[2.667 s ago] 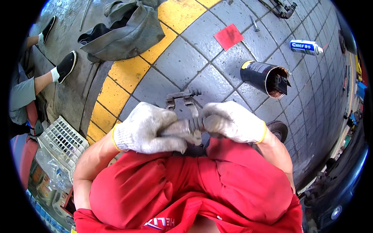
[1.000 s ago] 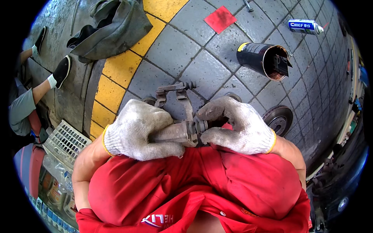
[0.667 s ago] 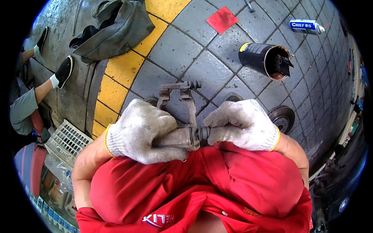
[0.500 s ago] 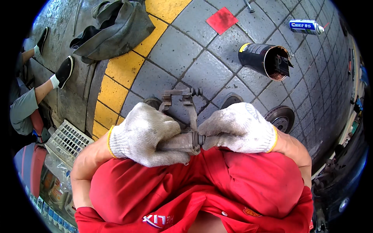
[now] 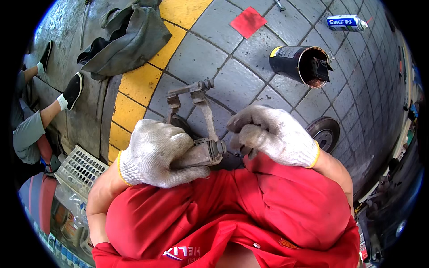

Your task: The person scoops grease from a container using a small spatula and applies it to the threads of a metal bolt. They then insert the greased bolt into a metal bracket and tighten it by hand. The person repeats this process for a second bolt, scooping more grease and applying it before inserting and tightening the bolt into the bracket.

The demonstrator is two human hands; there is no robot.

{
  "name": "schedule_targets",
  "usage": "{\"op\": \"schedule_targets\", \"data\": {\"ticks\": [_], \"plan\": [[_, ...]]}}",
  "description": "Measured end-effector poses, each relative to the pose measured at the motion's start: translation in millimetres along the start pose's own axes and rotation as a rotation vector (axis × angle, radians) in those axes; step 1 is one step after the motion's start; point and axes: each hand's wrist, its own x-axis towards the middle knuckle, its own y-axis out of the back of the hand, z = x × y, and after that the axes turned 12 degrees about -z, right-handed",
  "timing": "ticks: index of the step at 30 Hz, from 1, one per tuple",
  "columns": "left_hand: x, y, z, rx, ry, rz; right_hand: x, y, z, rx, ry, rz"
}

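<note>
My left hand (image 5: 158,152), in a soiled white knit glove, is wrapped round the near end of a rusty brake caliper bracket (image 5: 206,117). The bracket tilts up and away over the floor, with a ribbed rubber boot (image 5: 217,147) at its near end and another ribbed boot (image 5: 205,85) at its far end. Just right of the near boot, apart from it, is my right hand (image 5: 277,136), gloved alike. Its fingers are curled in toward the thumb; what they hold, if anything, is hidden.
A black can (image 5: 292,64) lies open-ended on the grey tiles, with a blue-white spray can (image 5: 346,23) beyond. There are a red cloth square (image 5: 248,22), a brake disc (image 5: 325,134), a crumpled grey cover (image 5: 129,42) and a white plastic basket (image 5: 81,167). Another person's legs (image 5: 49,107) show left.
My right hand has come off the near boot and lifted slightly, its fingers curling. The bracket, still in my left hand, has shifted left and its far end has risen in view.
</note>
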Motion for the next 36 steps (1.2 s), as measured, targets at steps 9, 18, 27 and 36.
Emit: {"op": "schedule_targets", "data": {"ticks": [9,18,27,36], "plan": [[0,-6,-1,-0.005,-0.066,0.009,6,-4,-9,-0.316,0.038,-0.176],[0,-6,-1,-0.11,-0.053,0.019,8,-6,8,-0.454,0.438,-0.009],[3,-7,2,-0.062,-0.06,-0.027,6,-6,13,-0.5,0.465,-0.057],[4,-10,3,0.035,0.002,0.005,10,-12,8,-0.382,0.249,-0.065]]}}
